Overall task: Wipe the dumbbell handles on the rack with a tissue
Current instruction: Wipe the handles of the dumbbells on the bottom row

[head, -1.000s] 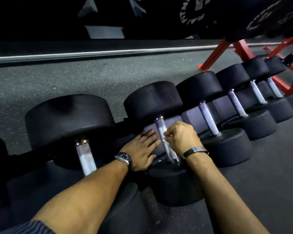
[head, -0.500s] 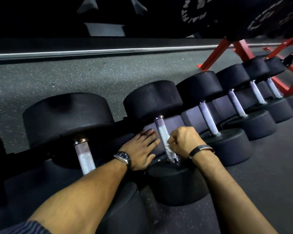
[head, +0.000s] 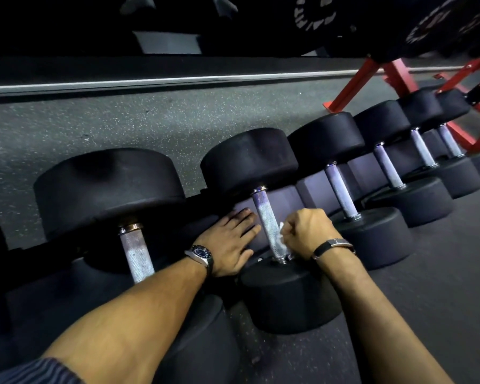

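Six black round-headed rubber dumbbells with knurled silver metal handles can be counted: one [head: 137,256] left of the left hand [head: 229,242], one [head: 266,220] between the two hands, four to the right of the right hand [head: 308,231]. One crumpled white tissue [head: 281,239] is seen. One wristwatch [head: 201,254] and one dark wristband [head: 331,246] are worn.

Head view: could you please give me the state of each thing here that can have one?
Right hand: fist gripping the tissue.
Tissue: crumpled, pressed against the handle.
Handle: on the rack, low end being wiped.
Left hand: flat, fingers straight, resting beside the handle.
Neighbouring dumbbell: racked, untouched.
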The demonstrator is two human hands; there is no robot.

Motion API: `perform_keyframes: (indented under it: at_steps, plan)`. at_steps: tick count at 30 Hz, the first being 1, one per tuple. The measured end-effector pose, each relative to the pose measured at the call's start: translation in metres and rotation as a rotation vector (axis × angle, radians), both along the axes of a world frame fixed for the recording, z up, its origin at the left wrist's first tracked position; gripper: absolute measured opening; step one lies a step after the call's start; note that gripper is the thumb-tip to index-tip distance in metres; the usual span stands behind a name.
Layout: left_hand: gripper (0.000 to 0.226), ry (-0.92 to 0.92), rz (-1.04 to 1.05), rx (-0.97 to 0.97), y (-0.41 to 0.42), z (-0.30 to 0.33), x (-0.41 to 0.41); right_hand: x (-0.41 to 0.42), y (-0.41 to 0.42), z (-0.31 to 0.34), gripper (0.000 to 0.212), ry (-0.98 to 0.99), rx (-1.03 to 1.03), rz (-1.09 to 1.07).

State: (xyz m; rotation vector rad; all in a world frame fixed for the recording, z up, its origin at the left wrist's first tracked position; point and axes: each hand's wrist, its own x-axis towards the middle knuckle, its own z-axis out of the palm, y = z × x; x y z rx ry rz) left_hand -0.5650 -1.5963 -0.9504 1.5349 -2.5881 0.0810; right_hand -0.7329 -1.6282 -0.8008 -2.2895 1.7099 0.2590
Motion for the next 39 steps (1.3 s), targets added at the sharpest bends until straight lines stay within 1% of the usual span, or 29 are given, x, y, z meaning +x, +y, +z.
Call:
perform_keyframes:
  at_steps: [1,3,5,7,9,11,13,15,17,20,22,25,27,29,31,35,39]
  plan:
    - [0.066,-0.005,-0.001,0.002,0.000,0.000,-0.001,-0.001,0.000,0.000,0.003,-0.025,-0.037,-0.002]
    - [0.066,-0.010,-0.002,0.010,0.000,0.003,-0.001,-0.001,0.001,-0.001,0.005,-0.026,0.006,0.024]
    - [0.065,-0.005,0.000,0.001,0.000,0.002,0.000,-0.004,-0.001,-0.002,0.017,0.012,0.076,0.023]
    - [0.065,-0.002,-0.004,-0.010,0.001,0.000,0.000,-0.011,-0.003,-0.004,0.024,0.016,0.039,-0.010]
    - [0.065,-0.011,-0.008,-0.006,0.001,0.001,-0.001,-0.014,-0.001,-0.003,0.021,-0.050,0.021,-0.003]
    - [0.064,-0.005,-0.005,-0.007,0.000,0.000,0.000,-0.011,0.000,-0.002,0.011,-0.169,0.030,-0.008]
    - [0.064,0.003,-0.005,-0.008,0.000,-0.002,0.000,-0.003,-0.006,-0.002,0.006,-0.296,-0.082,-0.047]
    - [0.065,-0.002,-0.002,0.002,0.000,-0.002,0.000,0.012,-0.012,-0.004,0.006,-0.381,-0.204,-0.045]
    - [0.065,0.003,-0.002,0.009,-0.001,-0.002,0.000,0.030,-0.012,-0.006,0.010,-0.356,-0.243,-0.026]
    - [0.065,0.026,-0.007,0.013,-0.002,-0.001,-0.001,0.038,-0.012,-0.005,0.018,-0.281,-0.243,-0.066]
    - [0.065,0.032,-0.007,0.017,-0.002,0.000,-0.001,0.035,-0.011,-0.004,0.018,-0.251,-0.200,-0.076]
    - [0.065,0.030,-0.009,0.032,0.000,0.002,0.000,0.026,-0.003,-0.005,0.014,-0.124,-0.090,-0.069]
    - [0.065,0.032,-0.016,0.050,0.000,0.003,0.001,0.018,0.005,-0.004,0.011,-0.060,-0.018,-0.111]
    - [0.065,0.043,0.000,0.068,-0.001,0.001,-0.001,0.010,0.011,-0.005,0.019,-0.052,0.021,-0.184]
    - [0.064,0.043,0.048,0.079,0.003,-0.001,-0.008,0.006,0.018,-0.006,0.016,-0.063,0.003,-0.228]
    - [0.063,0.022,0.074,0.117,0.004,-0.003,-0.014,0.010,0.026,-0.009,0.014,-0.089,-0.083,-0.216]
    - [0.067,-0.011,0.069,0.226,0.003,0.007,-0.008,0.014,0.027,0.003,0.018,-0.084,-0.056,-0.206]
